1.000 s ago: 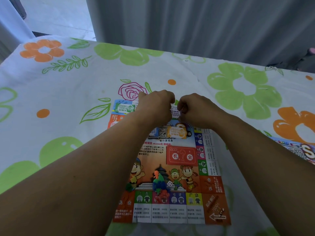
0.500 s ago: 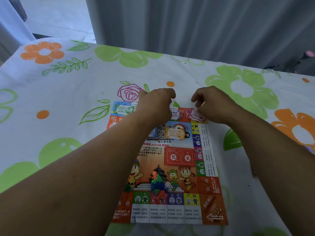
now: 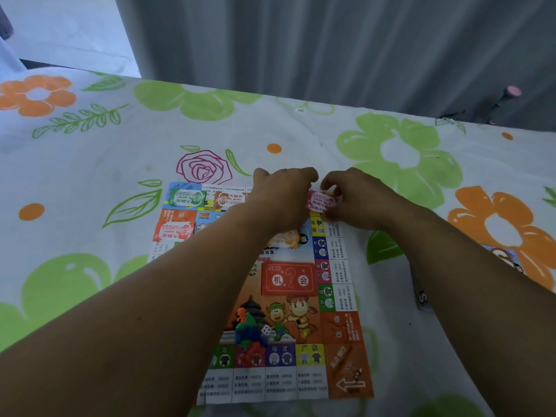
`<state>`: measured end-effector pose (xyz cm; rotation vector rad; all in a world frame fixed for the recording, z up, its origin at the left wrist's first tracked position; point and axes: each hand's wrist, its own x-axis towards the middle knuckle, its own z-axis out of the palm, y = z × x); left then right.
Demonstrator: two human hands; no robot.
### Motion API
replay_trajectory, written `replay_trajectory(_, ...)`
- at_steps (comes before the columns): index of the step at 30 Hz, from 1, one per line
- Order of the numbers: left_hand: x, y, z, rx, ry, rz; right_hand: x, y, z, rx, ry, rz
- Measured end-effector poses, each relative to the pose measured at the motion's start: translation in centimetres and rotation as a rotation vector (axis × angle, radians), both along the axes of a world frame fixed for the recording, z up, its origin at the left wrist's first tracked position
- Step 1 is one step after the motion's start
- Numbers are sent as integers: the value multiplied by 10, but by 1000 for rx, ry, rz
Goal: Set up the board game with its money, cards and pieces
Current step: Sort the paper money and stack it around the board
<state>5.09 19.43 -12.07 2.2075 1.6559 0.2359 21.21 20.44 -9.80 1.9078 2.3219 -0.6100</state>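
A colourful paper game board (image 3: 337,332) lies flat on the flowered cloth. Both hands meet at its far edge. My left hand (image 3: 279,197) and my right hand (image 3: 358,197) pinch a small pink stack of play money (image 3: 319,201) between their fingertips. Other money stacks lie on the board's far left: green (image 3: 187,197), orange-brown (image 3: 229,200) and red (image 3: 174,230). A yellow stack (image 3: 284,238) peeks out under my left wrist. A red chance card (image 3: 289,279) sits mid-board. Plastic pieces (image 3: 248,332) and a die (image 3: 266,330) are heaped near the front.
The flowered tablecloth (image 3: 90,164) covers the whole table. Grey curtains (image 3: 331,43) hang behind its far edge. The game box (image 3: 508,260) shows partly at the right, behind my right forearm.
My right hand had moved out to the right with pink money, and has now come back beside my left hand. Both now hold the pink stack together.
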Motion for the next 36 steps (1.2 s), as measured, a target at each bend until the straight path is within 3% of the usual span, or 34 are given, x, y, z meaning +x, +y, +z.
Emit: replay_trajectory(36, 10, 4, -1, -37, 1, 31, 0, -2, -3, 57, 47, 74)
